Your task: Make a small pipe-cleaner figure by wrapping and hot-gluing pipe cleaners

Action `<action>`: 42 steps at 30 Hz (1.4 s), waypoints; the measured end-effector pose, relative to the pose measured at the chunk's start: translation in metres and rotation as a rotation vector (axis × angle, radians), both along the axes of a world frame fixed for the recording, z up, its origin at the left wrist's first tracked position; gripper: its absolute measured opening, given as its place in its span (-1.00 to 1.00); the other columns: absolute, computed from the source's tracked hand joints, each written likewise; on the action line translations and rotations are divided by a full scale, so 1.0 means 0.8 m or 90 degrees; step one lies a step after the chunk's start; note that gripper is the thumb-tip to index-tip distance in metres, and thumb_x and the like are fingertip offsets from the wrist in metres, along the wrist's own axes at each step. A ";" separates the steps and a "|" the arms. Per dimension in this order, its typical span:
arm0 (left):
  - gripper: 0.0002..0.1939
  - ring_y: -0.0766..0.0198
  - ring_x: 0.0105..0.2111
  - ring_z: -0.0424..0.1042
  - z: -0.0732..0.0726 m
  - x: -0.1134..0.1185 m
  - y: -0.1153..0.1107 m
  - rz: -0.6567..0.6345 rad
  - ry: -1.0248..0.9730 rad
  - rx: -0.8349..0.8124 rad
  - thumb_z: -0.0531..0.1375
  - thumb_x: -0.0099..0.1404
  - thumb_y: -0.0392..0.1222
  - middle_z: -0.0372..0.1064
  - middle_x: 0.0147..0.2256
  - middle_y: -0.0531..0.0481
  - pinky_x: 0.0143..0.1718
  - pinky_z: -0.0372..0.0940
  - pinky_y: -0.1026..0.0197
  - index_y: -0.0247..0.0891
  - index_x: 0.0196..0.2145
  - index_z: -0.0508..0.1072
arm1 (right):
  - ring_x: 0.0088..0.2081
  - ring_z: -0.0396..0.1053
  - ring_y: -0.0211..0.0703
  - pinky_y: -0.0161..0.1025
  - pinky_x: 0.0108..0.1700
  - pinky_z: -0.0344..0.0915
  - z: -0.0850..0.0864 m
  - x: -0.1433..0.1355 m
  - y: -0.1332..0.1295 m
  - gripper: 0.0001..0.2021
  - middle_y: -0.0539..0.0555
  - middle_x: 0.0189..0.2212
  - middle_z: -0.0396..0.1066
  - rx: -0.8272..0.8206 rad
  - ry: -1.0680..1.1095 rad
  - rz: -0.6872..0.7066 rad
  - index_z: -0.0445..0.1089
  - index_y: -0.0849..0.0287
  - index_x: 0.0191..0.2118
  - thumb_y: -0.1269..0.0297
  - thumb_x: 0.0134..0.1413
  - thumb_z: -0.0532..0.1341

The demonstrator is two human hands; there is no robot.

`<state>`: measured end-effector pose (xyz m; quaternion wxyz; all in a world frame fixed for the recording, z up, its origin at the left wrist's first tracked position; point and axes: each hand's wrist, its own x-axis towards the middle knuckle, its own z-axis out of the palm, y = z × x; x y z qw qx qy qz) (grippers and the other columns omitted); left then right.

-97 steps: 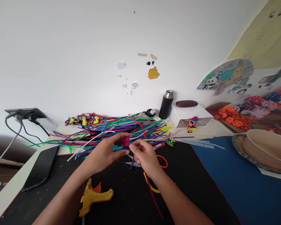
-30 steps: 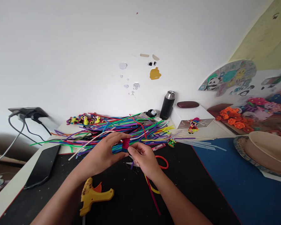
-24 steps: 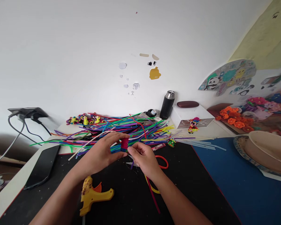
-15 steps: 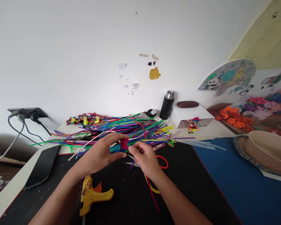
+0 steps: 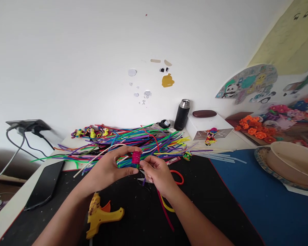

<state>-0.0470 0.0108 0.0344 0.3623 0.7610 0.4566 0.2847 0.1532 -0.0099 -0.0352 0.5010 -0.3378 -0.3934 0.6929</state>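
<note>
Magenta strip [image 5: 165,212] drawn up, coil [image 5: 136,158] clamped between left hand's [image 5: 106,170] thumb and forefinger, right hand [image 5: 157,172] pinching strip.

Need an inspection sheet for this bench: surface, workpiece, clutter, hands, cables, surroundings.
Surface: black mat, small specks on it; blue mat at right.
Workpiece: magenta wrapped piece, blue-green at lower end; magenta strip trails below the right hand.
Clutter: heap of coloured stems behind the hands; open scissors, partly hidden; yellow glue gun.
Hands: left hand holds the piece; right hand pinches at its right edge, exact grip hidden.
Cables: cables plugged into dark panel, far left.
Surroundings: black flask upright beside white box.
</note>
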 end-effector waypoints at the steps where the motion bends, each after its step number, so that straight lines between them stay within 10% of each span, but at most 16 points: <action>1: -0.38 -0.16 0.15 0.56 0.000 0.000 0.000 -0.002 -0.007 -0.006 0.50 0.20 0.16 0.59 0.15 -0.18 0.29 0.38 -0.16 -0.13 0.14 0.62 | -0.67 -0.03 -0.39 -0.32 -0.59 -0.12 0.001 0.000 0.000 -0.46 -0.23 -0.70 0.08 0.001 0.003 0.000 0.37 0.13 -0.44 -0.23 -0.07 0.53; 20: -0.36 -0.21 0.15 0.56 -0.002 0.001 -0.001 0.030 0.007 0.012 0.50 0.16 0.22 0.62 0.13 -0.18 0.27 0.39 -0.20 -0.12 0.12 0.64 | -0.68 -0.07 -0.39 -0.32 -0.60 -0.15 0.000 -0.001 0.000 -0.50 -0.22 -0.72 0.08 0.014 0.000 -0.042 0.36 0.12 -0.46 -0.19 -0.03 0.51; 42: -0.41 -0.13 0.15 0.54 -0.010 0.034 -0.011 -0.041 -0.271 -0.155 0.49 0.22 0.19 0.56 0.18 -0.20 0.22 0.43 -0.13 -0.07 0.12 0.54 | -0.66 -0.04 -0.40 -0.30 -0.57 -0.18 0.004 0.001 -0.008 -0.47 -0.17 -0.66 0.17 -0.018 0.192 0.096 0.31 0.13 -0.43 -0.20 0.13 0.46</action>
